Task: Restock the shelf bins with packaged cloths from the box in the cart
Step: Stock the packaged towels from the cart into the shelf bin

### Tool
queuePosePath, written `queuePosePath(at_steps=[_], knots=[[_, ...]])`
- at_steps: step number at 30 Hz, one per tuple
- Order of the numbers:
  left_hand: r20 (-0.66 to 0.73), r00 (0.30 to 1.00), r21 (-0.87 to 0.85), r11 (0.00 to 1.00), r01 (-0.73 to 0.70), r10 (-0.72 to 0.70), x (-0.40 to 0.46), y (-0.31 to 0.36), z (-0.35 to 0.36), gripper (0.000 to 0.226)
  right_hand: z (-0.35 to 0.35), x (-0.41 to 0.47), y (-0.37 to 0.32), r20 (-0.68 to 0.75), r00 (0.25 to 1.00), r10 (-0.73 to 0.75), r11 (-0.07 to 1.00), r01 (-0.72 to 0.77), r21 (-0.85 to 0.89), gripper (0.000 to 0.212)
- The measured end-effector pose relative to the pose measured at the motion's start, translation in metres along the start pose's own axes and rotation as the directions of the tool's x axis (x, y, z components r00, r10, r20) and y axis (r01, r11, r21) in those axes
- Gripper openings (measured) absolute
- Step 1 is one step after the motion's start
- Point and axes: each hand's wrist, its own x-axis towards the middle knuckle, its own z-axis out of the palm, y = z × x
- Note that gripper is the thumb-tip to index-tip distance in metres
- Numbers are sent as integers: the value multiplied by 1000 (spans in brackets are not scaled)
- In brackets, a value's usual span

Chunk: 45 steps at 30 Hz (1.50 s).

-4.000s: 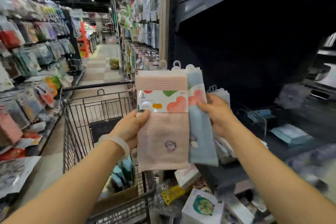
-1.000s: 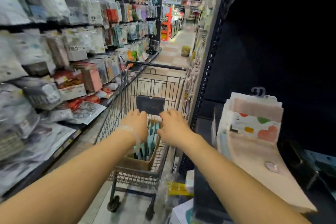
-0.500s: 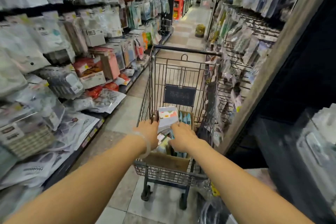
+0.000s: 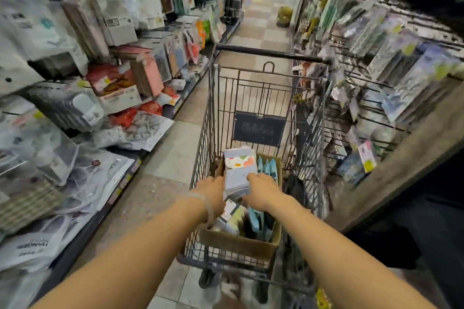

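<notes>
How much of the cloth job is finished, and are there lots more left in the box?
What is done cannot be seen here, because the shelf bins are out of sight. In hand: the left hand and right hand grip a stack of packaged cloths over the cardboard box in the cart. Left: more blue packs stand in the box, so there is more to shelve.

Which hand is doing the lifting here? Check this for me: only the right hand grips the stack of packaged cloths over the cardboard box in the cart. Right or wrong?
Wrong on the hands. In the head view both hands grip the stack of packaged cloths: the left hand on its left edge, the right hand on its right. The stack is indeed over the cardboard box in the cart.
</notes>
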Motion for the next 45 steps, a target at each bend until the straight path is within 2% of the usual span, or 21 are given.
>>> queuePosePath(at_steps=[6, 9, 12, 14, 20, 22, 26, 28, 30, 32, 37, 40, 42, 43, 45], knots=[[135, 989, -75, 995, 68, -58, 105, -2, -13, 43, -15, 104, 35, 79, 995, 55, 994, -62, 90, 48], [180, 981, -137, 985, 102, -76, 161, -3, -9, 34, -15, 151, 59, 130, 987, 91, 985, -108, 133, 53], [204, 978, -141, 987, 82, -52, 193, -3, -2, 22, -7, 184, 78, 143, 981, 134, 974, -156, 162, 47], [258, 966, -149, 986, 69, -29, 215, -2, 4, 14, 2, 210, 89, 170, 971, 167, 965, -197, 176, 50], [354, 930, -173, 970, 169, -99, 264, -12, 31, 30, 58, 280, 111, 253, 946, 201, 934, -263, 241, 56], [365, 922, -225, 949, 223, -130, 278, -18, 41, 32, 94, 313, 129, 259, 943, 208, 922, -277, 271, 64], [372, 908, -276, 911, 306, -192, 301, -27, 57, 34, 108, 334, 125, 217, 941, 259, 879, -323, 350, 69], [380, 897, -289, 892, 346, -225, 306, -29, 65, 34, 98, 334, 115, 236, 928, 290, 832, -366, 417, 65], [397, 883, -316, 866, 387, -250, 307, -30, 69, 34, 86, 330, 108, 240, 909, 340, 759, -416, 501, 41], [417, 865, -389, 806, 446, -278, 308, -32, 72, 33, 74, 326, 105, 277, 878, 390, 666, -477, 574, 18], [403, 862, -617, 604, 505, -308, 308, -37, 73, 39, 54, 314, 103, 280, 920, 274, 550, -388, 739, 13], [386, 860, -765, 406, 500, -333, 312, -36, 61, 20, 38, 300, 102, 344, 928, 143, 318, -372, 872, 10], [415, 843, -820, 261, 509, -341, 315, -35, 54, 34, 34, 294, 104, 374, 924, 86, 129, -382, 915, 7], [426, 837, -837, 201, 509, -344, 317, -37, 58, 39, 34, 294, 105, 381, 922, 72, 76, -386, 920, 8], [448, 819, -850, 114, 515, -358, 320, -43, 70, 27, 35, 294, 106, 387, 918, 82, 61, -392, 918, 3]])
